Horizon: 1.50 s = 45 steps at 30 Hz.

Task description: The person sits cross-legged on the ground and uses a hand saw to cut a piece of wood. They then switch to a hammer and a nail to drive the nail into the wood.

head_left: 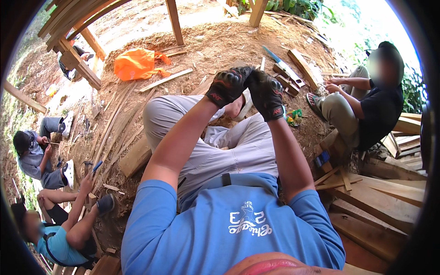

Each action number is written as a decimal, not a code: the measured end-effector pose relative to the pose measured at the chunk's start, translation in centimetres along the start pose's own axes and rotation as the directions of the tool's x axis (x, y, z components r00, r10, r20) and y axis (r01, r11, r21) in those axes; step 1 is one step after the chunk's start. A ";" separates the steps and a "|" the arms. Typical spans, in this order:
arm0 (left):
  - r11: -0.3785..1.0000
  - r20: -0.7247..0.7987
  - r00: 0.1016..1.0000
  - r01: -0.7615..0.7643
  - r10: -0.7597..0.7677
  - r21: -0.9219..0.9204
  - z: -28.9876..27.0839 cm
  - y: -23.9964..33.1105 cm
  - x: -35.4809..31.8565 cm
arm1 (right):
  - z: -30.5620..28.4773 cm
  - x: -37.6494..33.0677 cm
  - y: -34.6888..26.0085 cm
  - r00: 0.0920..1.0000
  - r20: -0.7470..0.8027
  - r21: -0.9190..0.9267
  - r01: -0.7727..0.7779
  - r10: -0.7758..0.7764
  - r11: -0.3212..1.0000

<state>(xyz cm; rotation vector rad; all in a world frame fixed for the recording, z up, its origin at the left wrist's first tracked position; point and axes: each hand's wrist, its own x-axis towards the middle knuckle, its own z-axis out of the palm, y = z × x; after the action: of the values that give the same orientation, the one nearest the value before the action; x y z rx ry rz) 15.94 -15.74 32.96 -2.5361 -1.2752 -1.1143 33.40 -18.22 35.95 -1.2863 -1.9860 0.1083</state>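
My left hand (228, 86), in a black glove with padded knuckles, is raised in front of my bent legs with its fingers curled. Against it, fingertips close together, is my right hand (266, 95) in a matching glove, also closed. The backs of the gloves face me, so whatever the fingers hold, if anything, is hidden. Below them are my grey trousers (233, 158). Just beyond the right hand, a handsaw (283, 66) with a blue end lies across wooden blocks (286, 85).
An orange bag (135, 65) and wood strips (166, 79) lie on the dirt. One person (378, 101) sits at the right near stacked planks (376, 201). At the left, a person in turquoise (62, 245) holds a hammer (97, 166); another person (34, 153) sits beyond. Wooden posts (174, 22) stand ahead.
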 end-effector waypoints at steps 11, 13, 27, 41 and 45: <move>0.686 -0.101 0.707 0.626 -0.700 -0.371 -3.8 -5.9 -5.4 | -8.5 -30.0 17.1 0.372 0.234 -0.588 -0.681 0.898 0.436; 0.688 -0.240 0.658 0.595 -0.714 -0.415 -5.3 -8.7 -6.6 | -6.4 -36.1 18.9 0.363 0.252 -0.676 -0.598 0.897 0.431; 0.497 -0.278 0.473 0.439 -0.836 -0.748 -11.8 -12.4 -8.5 | 1.9 -42.0 20.6 0.273 -0.003 -0.685 -0.702 0.962 0.196; 0.273 -0.067 0.397 0.490 -0.915 -0.828 -2.3 -21.5 -8.8 | 1.6 -38.8 20.3 0.213 0.041 -0.683 -0.708 0.976 0.183; 0.203 0.077 0.448 0.543 -0.891 -0.815 1.0 -23.3 -8.4 | 1.0 -37.2 21.7 0.119 0.074 -0.703 -0.698 0.990 0.136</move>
<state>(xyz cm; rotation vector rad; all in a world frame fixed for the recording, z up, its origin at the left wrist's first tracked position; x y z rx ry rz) -3.72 -5.80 21.51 -1.5470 -2.3678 -2.7553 56.80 -37.50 5.41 -3.0683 -1.2070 0.6535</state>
